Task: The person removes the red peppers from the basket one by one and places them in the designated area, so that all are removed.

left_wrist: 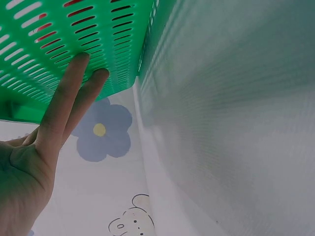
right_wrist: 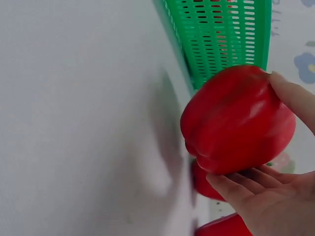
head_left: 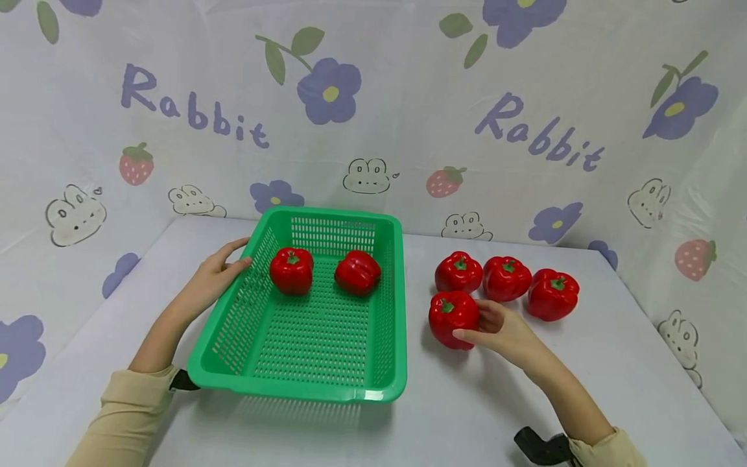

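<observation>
My right hand [head_left: 504,331] grips a red bell pepper [head_left: 452,319] with green stem, thumb on one side and fingers on the other. In the right wrist view this bell pepper [right_wrist: 236,120] is held above the white table, its shadow beneath. My left hand [head_left: 213,280] is at the left rim of a green plastic basket [head_left: 204,353]. In the left wrist view, two straight fingers [left_wrist: 61,105] rest against the basket's slotted outer wall. Inside the basket are two red bell peppers, one upright [head_left: 292,272], the other lying on its side [head_left: 358,274].
Right of the basket, three more red bell peppers [head_left: 458,272] [head_left: 506,279] [head_left: 552,295] stand in a row behind the held one. A white curtain [head_left: 408,84] printed with flowers, rabbits and strawberries hangs behind the white table [head_left: 467,415].
</observation>
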`<state>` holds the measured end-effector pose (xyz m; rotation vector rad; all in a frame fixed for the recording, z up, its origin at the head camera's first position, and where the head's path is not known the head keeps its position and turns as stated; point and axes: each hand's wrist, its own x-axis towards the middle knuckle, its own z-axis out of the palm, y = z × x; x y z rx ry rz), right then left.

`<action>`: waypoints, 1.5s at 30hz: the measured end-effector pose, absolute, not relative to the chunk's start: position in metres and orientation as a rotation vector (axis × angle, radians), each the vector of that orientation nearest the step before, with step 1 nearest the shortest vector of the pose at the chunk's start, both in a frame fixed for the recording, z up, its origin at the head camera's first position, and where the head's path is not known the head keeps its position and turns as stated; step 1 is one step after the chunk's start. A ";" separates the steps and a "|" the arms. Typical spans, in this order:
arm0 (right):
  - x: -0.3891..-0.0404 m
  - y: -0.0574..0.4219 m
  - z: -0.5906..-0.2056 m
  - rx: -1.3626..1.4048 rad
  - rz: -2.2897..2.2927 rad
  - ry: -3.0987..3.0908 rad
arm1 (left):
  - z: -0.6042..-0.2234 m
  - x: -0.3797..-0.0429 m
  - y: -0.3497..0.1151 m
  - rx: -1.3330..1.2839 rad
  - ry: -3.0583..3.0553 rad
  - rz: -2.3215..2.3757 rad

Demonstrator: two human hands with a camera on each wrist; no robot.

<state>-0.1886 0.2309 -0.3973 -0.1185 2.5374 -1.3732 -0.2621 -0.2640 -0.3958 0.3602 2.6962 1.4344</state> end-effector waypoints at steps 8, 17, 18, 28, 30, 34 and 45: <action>-0.196 0.241 -0.411 -0.118 -1.502 2.410 | -0.396 -0.263 -0.264 0.364 2.720 1.409; -0.197 0.249 -0.419 -0.180 -1.551 2.354 | -0.396 -0.263 -0.263 0.369 2.719 1.413; -0.197 0.250 -0.419 -0.177 -1.550 2.349 | -0.396 -0.263 -0.263 0.369 2.720 1.414; -0.198 0.260 -0.426 -0.153 -1.528 2.330 | -0.394 -0.261 -0.263 0.357 2.712 1.411; -0.198 0.261 -0.426 -0.138 -1.520 2.328 | -0.394 -0.262 -0.263 0.352 2.708 1.413; -0.197 0.262 -0.426 -0.104 -1.507 2.325 | -0.394 -0.263 -0.263 0.339 2.702 1.416; -0.194 0.262 -0.425 -0.112 -1.491 2.337 | -0.394 -0.261 -0.263 0.350 2.700 1.420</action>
